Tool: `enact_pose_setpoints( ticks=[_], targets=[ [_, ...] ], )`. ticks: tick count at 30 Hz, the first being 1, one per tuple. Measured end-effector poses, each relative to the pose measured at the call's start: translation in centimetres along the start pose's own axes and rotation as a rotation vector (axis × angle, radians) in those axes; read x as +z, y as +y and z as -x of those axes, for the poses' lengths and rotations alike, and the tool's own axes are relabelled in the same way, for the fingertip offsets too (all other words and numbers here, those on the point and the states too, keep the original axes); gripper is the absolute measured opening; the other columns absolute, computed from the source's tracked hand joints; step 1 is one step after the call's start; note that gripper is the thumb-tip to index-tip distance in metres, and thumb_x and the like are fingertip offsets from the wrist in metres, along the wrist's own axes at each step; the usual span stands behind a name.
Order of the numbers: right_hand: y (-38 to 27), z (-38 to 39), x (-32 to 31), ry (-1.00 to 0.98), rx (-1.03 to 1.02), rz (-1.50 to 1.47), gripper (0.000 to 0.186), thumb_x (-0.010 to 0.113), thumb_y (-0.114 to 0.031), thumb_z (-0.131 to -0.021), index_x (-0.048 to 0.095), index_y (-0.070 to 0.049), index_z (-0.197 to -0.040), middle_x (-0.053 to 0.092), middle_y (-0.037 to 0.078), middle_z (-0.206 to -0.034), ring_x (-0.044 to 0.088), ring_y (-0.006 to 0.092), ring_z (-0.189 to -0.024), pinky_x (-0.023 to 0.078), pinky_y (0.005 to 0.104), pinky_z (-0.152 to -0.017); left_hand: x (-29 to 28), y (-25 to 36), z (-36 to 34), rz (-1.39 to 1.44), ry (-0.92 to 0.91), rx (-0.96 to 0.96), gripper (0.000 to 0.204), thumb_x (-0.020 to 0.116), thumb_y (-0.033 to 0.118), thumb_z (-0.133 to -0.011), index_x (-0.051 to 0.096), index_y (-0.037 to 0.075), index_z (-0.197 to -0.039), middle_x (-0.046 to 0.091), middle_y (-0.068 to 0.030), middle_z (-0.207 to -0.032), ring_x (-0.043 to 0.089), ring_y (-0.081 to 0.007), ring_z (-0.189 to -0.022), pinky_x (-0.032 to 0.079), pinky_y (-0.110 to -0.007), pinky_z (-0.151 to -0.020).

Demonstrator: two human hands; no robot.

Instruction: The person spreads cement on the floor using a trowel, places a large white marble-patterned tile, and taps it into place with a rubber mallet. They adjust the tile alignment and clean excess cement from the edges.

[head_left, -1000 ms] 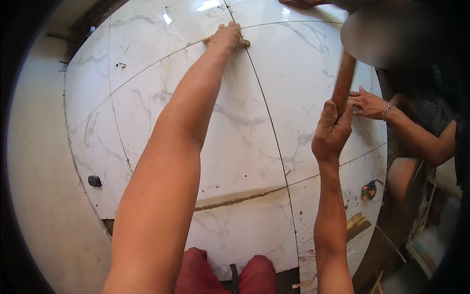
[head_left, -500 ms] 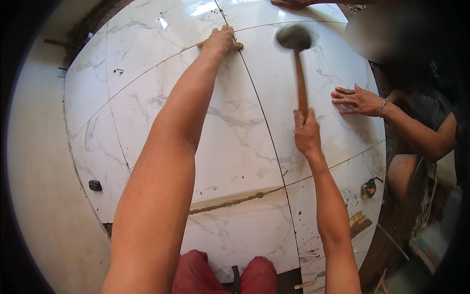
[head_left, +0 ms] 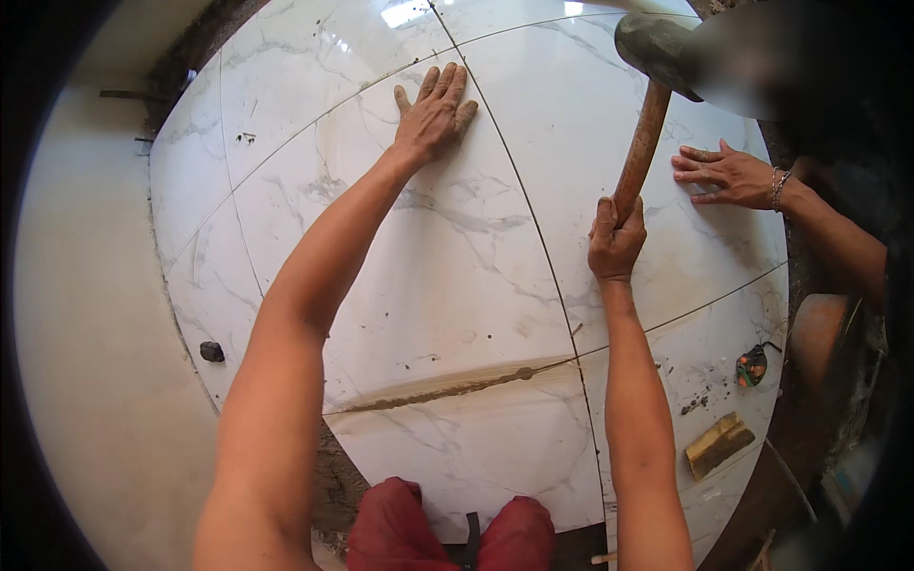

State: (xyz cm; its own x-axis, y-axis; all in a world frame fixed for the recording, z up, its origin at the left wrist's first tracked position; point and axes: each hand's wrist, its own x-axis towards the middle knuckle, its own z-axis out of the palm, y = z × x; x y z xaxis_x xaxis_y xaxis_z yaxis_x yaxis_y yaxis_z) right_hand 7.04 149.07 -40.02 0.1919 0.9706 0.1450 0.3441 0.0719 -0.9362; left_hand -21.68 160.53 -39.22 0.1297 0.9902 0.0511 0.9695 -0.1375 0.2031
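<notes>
Glossy white marble-patterned floor tiles [head_left: 419,276] lie under both arms, parted by dark joints. My left hand [head_left: 433,116] rests flat on a tile with its fingers spread, just left of a long joint and below a crossing one. A rubber mallet [head_left: 641,143] with a wooden handle and a dark rounded head is raised over the tile on the right. Wrapped round its handle is my right hand [head_left: 616,238], closed. Wet grey-brown mortar [head_left: 447,385] lines the joint nearer to me.
Another person's hand [head_left: 728,175] with a bracelet lies on the right tile near the mallet. A tape measure [head_left: 751,365] and a yellowish wood block [head_left: 719,445] sit at the lower right. A dark lump [head_left: 211,351] lies by the left wall [head_left: 90,285].
The mallet has risen toward the upper right, its head now larger in view. My left hand has moved from the tile joint down onto the tile and flattened out.
</notes>
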Motion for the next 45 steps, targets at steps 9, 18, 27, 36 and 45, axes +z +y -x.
enact_pose_setpoints(
  ticks=[9,18,27,36,45],
  targets=[
    [-0.4,-0.4,0.0,-0.032,-0.022,0.020,0.032,0.057,-0.035,-0.095,0.049,-0.004,-0.090,0.050,0.003,-0.057,0.052,0.0141,-0.047,0.042,0.0290,-0.046,0.4,-0.6,-1.9,0.007,0.221,-0.111,0.055,0.047,0.027,-0.085,0.048,0.020,-0.139,0.048,-0.0076,-0.129,0.040,-0.0292,-0.119,0.029,-0.048,-0.100],
    [-2.6,-1.8,0.6,-0.093,0.023,0.004,0.034,0.055,-0.035,-0.096,0.051,-0.001,-0.097,0.058,0.010,-0.068,0.061,0.0266,-0.061,0.048,0.0369,-0.058,0.0,0.6,-3.6,-0.023,0.187,-0.198,0.056,0.051,0.021,-0.081,0.050,0.022,-0.137,0.051,-0.0105,-0.121,0.044,-0.0301,-0.114,0.036,-0.048,-0.096],
    [-9.9,-13.9,10.7,-0.165,-0.118,0.292,0.039,0.049,-0.037,-0.097,0.042,-0.001,-0.109,0.062,0.030,-0.102,0.060,0.0505,-0.089,0.048,0.0549,-0.077,-0.4,0.4,-5.0,-0.036,0.146,-0.236,0.062,0.054,0.028,-0.077,0.046,0.022,-0.139,0.054,-0.0138,-0.115,0.051,-0.0344,-0.106,0.043,-0.052,-0.086],
    [-10.9,-14.6,11.3,-0.200,-0.178,0.322,0.043,0.046,-0.039,-0.096,0.041,0.000,-0.116,0.063,0.034,-0.099,0.059,0.0525,-0.093,0.050,0.0530,-0.081,-0.2,0.3,-4.6,-0.015,0.187,-0.231,0.060,0.054,0.029,-0.077,0.047,0.025,-0.136,0.054,-0.0137,-0.114,0.050,-0.0343,-0.109,0.042,-0.053,-0.085],
    [-12.0,-5.5,5.1,-0.092,-0.117,0.299,0.039,0.048,-0.037,-0.099,0.049,0.002,-0.101,0.058,0.020,-0.072,0.060,0.0312,-0.065,0.046,0.0406,-0.061,-0.9,0.3,-4.4,-0.074,0.045,-0.266,0.060,0.057,0.035,-0.083,0.043,0.021,-0.139,0.050,-0.0080,-0.125,0.044,-0.0291,-0.120,0.039,-0.053,-0.094]
  ],
)
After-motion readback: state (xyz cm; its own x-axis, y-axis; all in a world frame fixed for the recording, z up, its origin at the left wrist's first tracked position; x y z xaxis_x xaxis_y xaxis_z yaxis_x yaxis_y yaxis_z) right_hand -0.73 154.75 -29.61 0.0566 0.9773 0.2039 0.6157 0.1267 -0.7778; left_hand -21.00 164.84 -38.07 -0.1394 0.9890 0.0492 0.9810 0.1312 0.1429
